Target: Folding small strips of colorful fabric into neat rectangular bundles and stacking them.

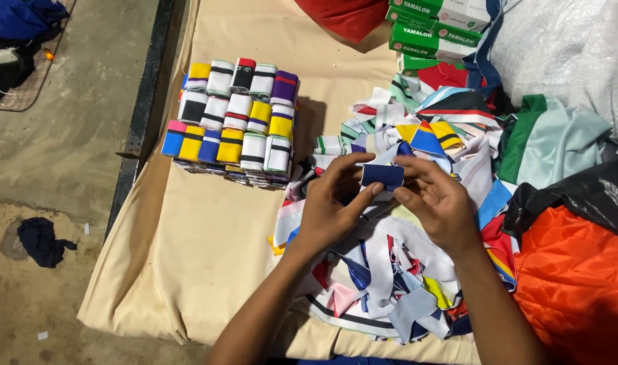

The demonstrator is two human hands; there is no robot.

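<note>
Right now, looking down from my head camera, both my hands are closed on a small navy-blue folded strip of fabric (382, 175), which I hold above a loose heap of mixed coloured fabric strips (397, 270) near the middle of the view. My left hand (332, 203) pinches the strip's left end, thumb on the near side and fingers curled over the top, while my right hand (439, 199) grips its right end between thumb and fingertips. The strip's long axis runs roughly left to right across my view, close to level, with one end pointing toward each hand; I cannot tell which face is the outer one. Under the heap lies a tan cloth sheet (208, 250) that covers the work surface. On it, well apart from my hands to the upper left, stands a neat block of folded striped fabric bands (235, 122) in yellow, white, black, purple, blue and pink, packed side by side in rows. At the top edge sit several green-and-white cardboard boxes (430, 30), just beside a red cloth (346, 17). To my right, an orange fabric bundle (579, 277) lies partly under a black plastic bag (586, 196), with pale green cloth (552, 138) behind them. A dark rag (42, 240) lies on the concrete floor (72, 155) at the left.
</note>
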